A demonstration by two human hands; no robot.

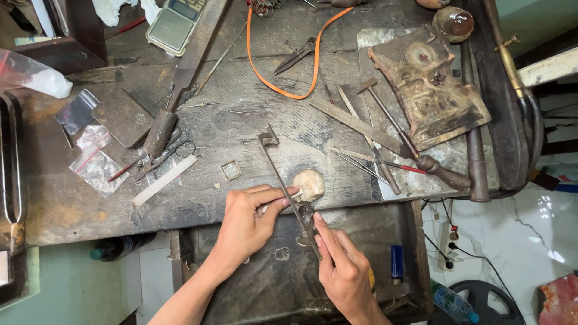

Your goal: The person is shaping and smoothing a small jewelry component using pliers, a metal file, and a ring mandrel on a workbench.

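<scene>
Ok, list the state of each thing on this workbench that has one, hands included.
left hand: pinching the long metal tool
right hand: gripping the tool's lower end
scissors: lying closed
digital scale: display blank
orange strap: lying loose in a loop
hammer: lying flat

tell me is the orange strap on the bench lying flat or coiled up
Lying flat, uncoiled: the orange strap runs in one open U-shaped loop across the workbench, its ends apart.
</scene>
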